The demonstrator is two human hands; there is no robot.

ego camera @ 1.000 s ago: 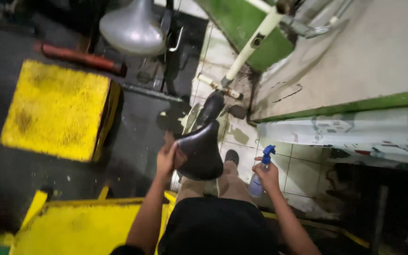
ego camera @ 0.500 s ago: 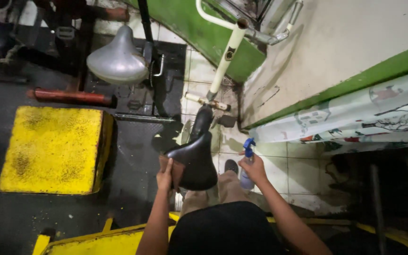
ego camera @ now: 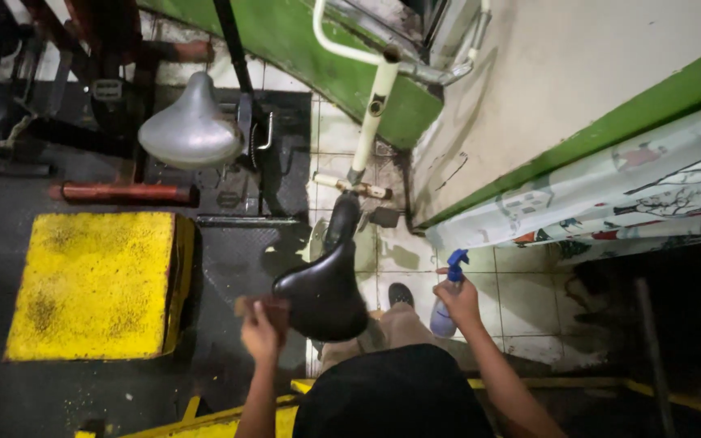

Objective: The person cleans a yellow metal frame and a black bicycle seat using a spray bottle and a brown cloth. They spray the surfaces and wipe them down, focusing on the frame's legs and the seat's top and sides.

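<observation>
Left hand (ego camera: pixel 260 331) is closed on what looks like a brownish rag (ego camera: pixel 263 308) pressed to the left edge of the black bike saddle (ego camera: pixel 323 292), while the right hand (ego camera: pixel 458 302) grips a blue-topped spray bottle (ego camera: pixel 446 302) just right of it, over the tiled floor (ego camera: pixel 521 300).

A spray bottle (ego camera: pixel 446 304) is the only package here: pale, translucent body with a blue trigger head, held upright in the right hand (ego camera: pixel 460 302) near the right of the black saddle (ego camera: pixel 322 296). Any label on it is too small to tell; no signs or screens show
</observation>
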